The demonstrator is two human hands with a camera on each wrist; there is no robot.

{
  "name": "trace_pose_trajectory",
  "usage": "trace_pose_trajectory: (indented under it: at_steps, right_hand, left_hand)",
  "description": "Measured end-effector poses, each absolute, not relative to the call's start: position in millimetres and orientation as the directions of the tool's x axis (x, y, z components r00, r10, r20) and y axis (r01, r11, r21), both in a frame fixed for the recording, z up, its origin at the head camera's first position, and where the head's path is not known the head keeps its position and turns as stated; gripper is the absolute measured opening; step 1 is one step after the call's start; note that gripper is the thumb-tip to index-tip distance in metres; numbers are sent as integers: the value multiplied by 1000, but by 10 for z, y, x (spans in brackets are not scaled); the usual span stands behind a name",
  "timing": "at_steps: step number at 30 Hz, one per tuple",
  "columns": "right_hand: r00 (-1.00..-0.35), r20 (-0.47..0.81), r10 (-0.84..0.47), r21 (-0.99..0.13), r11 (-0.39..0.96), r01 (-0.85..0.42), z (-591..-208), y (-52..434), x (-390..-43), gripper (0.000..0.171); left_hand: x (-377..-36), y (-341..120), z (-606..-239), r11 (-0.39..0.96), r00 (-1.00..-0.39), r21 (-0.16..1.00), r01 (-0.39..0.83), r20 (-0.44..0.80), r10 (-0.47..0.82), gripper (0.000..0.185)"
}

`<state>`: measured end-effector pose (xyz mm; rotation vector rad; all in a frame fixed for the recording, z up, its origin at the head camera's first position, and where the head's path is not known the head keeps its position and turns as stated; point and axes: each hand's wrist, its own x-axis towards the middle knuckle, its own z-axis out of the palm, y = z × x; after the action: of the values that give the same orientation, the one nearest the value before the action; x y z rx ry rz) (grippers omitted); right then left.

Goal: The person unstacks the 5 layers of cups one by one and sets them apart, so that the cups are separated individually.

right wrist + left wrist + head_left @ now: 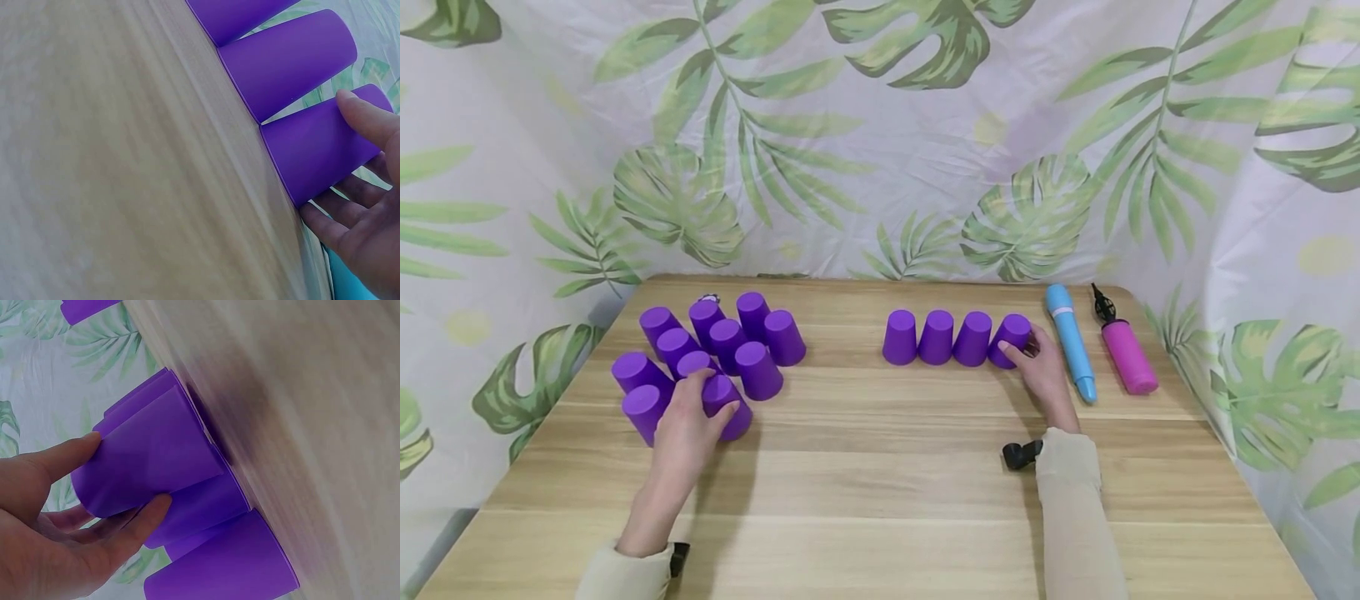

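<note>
Cups, upturned, on a wooden table (880, 500): a cluster (715, 350) far left, a row (955, 337) far right.
Left hand (688, 429) grasps a cluster cup (150, 456); right hand (1045, 371) pinches the row's right-end cup (319, 147). They look light, stiff, slick; grip the sides.
</note>
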<state>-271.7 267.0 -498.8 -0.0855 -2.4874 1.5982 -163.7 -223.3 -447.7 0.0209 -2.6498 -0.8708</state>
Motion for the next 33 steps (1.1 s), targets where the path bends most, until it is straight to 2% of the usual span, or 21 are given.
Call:
trace_pose_trajectory:
  at_steps: [5,8,12,17,20,23,27,33]
  right_hand:
    - [-981,130,144,-905,422,-58,-4991,2672,-2723,68]
    - [-984,125,129,-900,433,-58,-4989,2671,-2716,67]
    - [-986,115,118,-894,446,-51,-4972,2681,-2720,67]
    - [-983,117,141,-904,426,-46,-4938,2702,-2746,68]
    - [-984,109,139,-909,414,-42,-4939,2698,-2747,68]
    - [-985,105,134,-912,409,-42,-4945,2680,-2733,68]
    - [-985,107,134,-913,407,-43,-4944,2652,-2708,66]
    - [-984,109,141,-911,410,-43,-4956,2658,-2692,66]
  left_hand:
    - [-1645,-2210,-4504,824,-936,554,118,339,-94,53]
    - [-1577,-2165,-4482,860,-929,498,112,360,-87,57]
    - [-1465,-1973,-4299,900,-882,413,138,465,-78,56]
    - [-1606,-1543,-3993,853,-802,399,335,596,37,47]
    - [-1763,-1261,-3980,800,-805,409,439,575,148,49]
    - [-1932,-991,-4058,758,-828,437,484,509,236,53]
    - [-2219,-694,-4176,713,-863,513,479,423,275,62]
    - [-2660,-360,-4233,681,-911,608,409,318,263,74]
